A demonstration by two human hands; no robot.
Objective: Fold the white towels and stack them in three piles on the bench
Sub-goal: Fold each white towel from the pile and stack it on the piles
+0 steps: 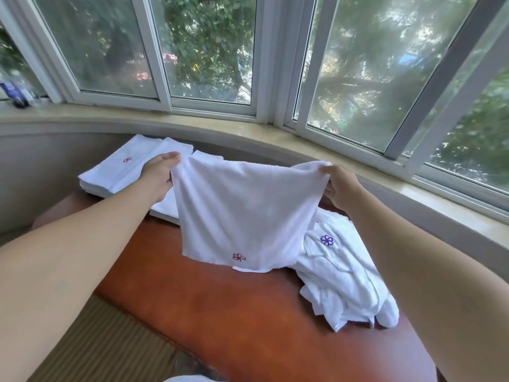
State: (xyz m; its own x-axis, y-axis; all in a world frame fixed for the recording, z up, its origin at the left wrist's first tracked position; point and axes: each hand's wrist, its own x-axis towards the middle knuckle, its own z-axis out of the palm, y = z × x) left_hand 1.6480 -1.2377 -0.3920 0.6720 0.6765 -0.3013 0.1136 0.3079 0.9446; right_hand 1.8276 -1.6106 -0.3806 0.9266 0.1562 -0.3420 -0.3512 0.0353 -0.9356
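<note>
We stand at the brown counter, with folded piles at its far left end and the unfolded heap on its right side. Between them hangs the towel, stretched wide from left to right above the counter's middle, its lower hem brushing the surface. Our left hand pinches its top left corner, our right hand its top right corner. The next fold likely brings those corners together.

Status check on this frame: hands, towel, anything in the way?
Left hand and right hand pinch top corners of held towel, hanging unfolded over bench. Folded stacks far left. Unfolded heap right. Nothing obstructing.
</note>
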